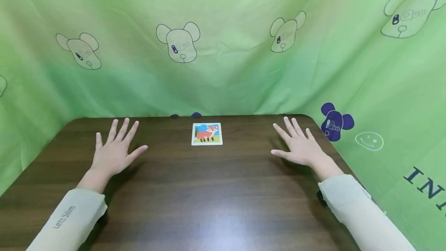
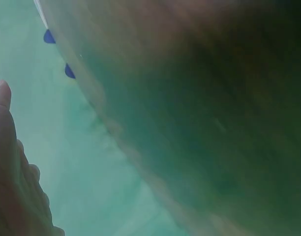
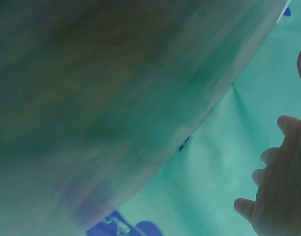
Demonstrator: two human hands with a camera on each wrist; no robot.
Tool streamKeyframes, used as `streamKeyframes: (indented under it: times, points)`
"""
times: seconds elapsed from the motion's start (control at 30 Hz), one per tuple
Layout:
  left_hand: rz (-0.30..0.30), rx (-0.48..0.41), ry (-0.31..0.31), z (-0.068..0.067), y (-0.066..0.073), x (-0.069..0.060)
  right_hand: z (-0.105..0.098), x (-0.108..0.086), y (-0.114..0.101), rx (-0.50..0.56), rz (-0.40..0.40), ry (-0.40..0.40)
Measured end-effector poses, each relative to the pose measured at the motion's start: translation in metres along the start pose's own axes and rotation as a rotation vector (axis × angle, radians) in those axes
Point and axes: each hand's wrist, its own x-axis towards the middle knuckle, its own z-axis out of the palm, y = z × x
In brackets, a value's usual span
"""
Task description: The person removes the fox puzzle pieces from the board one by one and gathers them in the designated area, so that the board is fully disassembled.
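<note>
A small square picture with a white border lies near the far edge of the dark wooden table; it shows an orange fox on grass under a blue sky. To its left, my left hand is held over the table with fingers straight and spread, holding nothing. My right hand mirrors it on the other side, fingers spread, also holding nothing. Neither hand touches the picture. The wrist views catch part of the left hand and part of the right hand, with the tabletop blurred beside them.
A green curtain with bear-head drawings hangs behind the table and along both sides. Its lower part meets the table's far edge. A dark blue bear print shows on it at the right, beside the table's rounded corner.
</note>
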Motion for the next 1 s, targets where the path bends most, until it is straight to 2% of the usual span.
streamKeyframes:
  times: [0.23, 0.5, 0.83, 1.0]
  points:
    - [0.044, 0.015, -0.025, 0.004, 0.015, 0.014, 0.005, 0.021, -0.026, 0.017, -0.071, -0.01]
    - [0.09, -0.004, -0.039, 0.011, 0.031, 0.031, 0.009, 0.046, -0.057, 0.053, -0.153, -0.061]
    - [0.194, -0.111, -0.064, 0.025, 0.058, 0.058, 0.005, 0.074, -0.082, 0.122, -0.215, -0.094]
    - [0.235, -0.159, -0.11, 0.03, 0.072, 0.073, 0.004, 0.09, -0.09, 0.235, -0.261, -0.145]
